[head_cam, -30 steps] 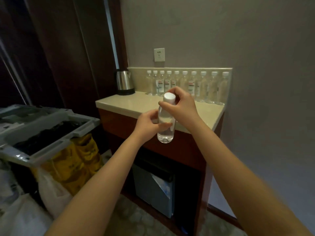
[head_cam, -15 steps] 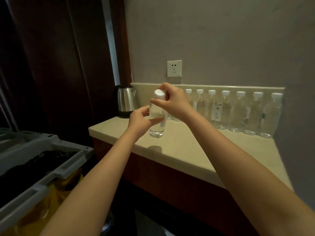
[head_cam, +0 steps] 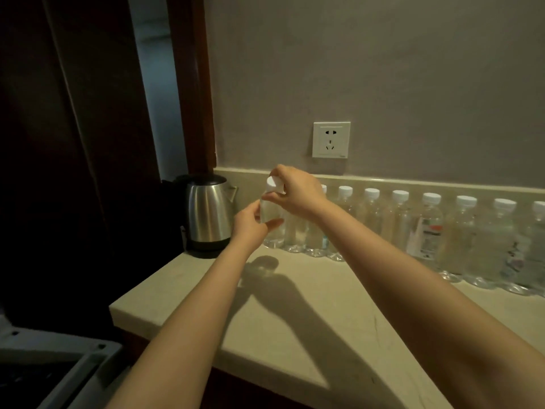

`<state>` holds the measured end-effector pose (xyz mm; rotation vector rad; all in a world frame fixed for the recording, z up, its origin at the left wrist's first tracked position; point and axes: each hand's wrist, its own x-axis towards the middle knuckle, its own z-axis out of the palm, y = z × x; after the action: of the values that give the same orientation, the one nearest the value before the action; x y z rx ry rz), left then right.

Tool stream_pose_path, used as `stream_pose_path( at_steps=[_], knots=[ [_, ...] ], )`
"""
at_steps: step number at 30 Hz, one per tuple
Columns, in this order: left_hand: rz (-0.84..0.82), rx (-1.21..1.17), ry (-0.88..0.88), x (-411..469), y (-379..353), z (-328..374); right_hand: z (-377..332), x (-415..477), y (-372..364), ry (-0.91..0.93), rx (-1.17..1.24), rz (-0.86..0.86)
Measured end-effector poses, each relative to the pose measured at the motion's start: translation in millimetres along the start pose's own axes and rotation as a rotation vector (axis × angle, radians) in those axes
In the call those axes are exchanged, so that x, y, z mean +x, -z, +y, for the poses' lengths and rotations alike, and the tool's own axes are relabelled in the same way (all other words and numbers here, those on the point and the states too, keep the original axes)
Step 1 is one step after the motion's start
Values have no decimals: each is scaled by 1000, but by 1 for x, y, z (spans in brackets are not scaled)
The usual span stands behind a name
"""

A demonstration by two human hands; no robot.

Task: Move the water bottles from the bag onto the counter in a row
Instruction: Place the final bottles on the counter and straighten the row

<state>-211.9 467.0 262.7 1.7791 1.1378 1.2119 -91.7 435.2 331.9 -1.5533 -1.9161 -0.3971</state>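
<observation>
I hold a clear water bottle (head_cam: 272, 212) with a white cap upright at the left end of the bottle row (head_cam: 427, 231), its base at or just above the counter (head_cam: 295, 320). My right hand (head_cam: 298, 193) grips the cap and neck from above. My left hand (head_cam: 250, 227) is wrapped around the bottle's lower body. The row of several capped bottles stands along the backsplash, running to the right edge of view. The bag is not in view.
A steel kettle (head_cam: 208, 215) stands on its base just left of the held bottle. A wall socket (head_cam: 331, 140) sits above the row. A grey cart frame (head_cam: 59, 364) lies at the lower left, beside the counter's corner.
Both hands carried the bottle forward from over the counter's front to the left end of the row by the kettle. The view moved closer to the counter.
</observation>
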Motion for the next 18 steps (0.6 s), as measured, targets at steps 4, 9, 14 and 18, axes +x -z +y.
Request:
stream_pose_path(
  at_steps=[4, 9, 14, 18],
  knots=[
    [-11, 46, 41, 50, -7, -26, 20, 36, -33, 24, -121, -45],
    [-35, 115, 86, 98, -25, -50, 51, 71, -65, 93, -298, -52],
    [-115, 208, 63, 125, -33, -70, 75, 93, -86, 41, -326, -111],
    [-154, 142, 55, 129, -33, -85, 80, 98, -100, 37, -321, -101]
  ],
)
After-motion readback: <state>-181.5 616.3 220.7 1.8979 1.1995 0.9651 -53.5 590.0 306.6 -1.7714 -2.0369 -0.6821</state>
